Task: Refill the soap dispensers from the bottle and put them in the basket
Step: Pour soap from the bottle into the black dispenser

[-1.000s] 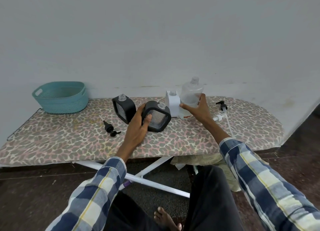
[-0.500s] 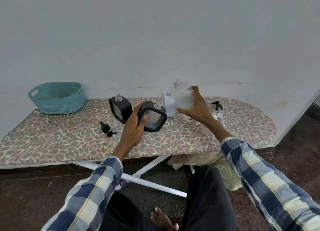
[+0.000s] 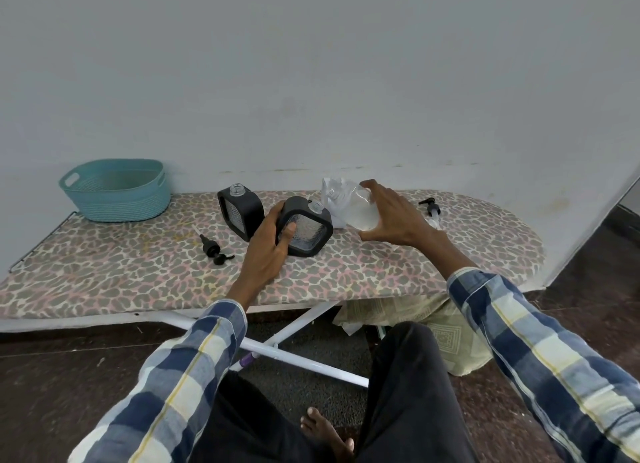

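My left hand (image 3: 268,246) grips a black square soap dispenser (image 3: 306,228), tilted to the right on the ironing board (image 3: 138,272), its open neck at the top right. My right hand (image 3: 391,216) holds a clear refill bottle (image 3: 353,204) tipped leftward, its open mouth just above and right of the dispenser's neck. A second black dispenser (image 3: 240,211) stands upright and uncapped behind my left hand. A white dispenser (image 3: 334,213) is mostly hidden behind the bottle. The teal basket (image 3: 116,190) sits at the board's far left.
A black pump head (image 3: 214,247) lies on the board left of my left hand. Another black pump head (image 3: 430,208) lies on the right side beyond my right wrist. The wall runs right behind the board. The white legs (image 3: 294,355) cross beneath.
My right hand has lifted the clear bottle off the board and tipped it to the left, bringing its mouth near the held dispenser's neck. My left hand kept its grip on the dispenser.
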Demonstrator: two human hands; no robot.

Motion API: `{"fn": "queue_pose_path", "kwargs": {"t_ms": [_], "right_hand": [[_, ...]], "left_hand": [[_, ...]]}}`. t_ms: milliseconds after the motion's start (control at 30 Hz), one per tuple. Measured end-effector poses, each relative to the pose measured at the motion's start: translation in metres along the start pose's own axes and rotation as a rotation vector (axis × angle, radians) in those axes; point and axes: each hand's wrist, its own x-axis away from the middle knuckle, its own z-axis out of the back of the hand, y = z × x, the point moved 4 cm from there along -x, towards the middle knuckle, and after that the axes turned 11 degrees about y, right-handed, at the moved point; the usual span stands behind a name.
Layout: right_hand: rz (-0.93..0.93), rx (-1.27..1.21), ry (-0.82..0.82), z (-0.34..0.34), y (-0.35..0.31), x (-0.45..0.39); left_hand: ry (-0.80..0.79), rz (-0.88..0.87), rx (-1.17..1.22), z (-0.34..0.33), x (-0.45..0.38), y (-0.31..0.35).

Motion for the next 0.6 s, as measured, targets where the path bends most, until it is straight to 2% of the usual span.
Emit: {"fn": "queue_pose_path", "kwargs": {"t_ms": [600], "right_hand": [[0.045,0.149,-0.061,0.009,-0.0066,0.0017]], "left_hand": [[-0.006,-0.043,-0.025,0.0002,0.0019,0.0041]]}}
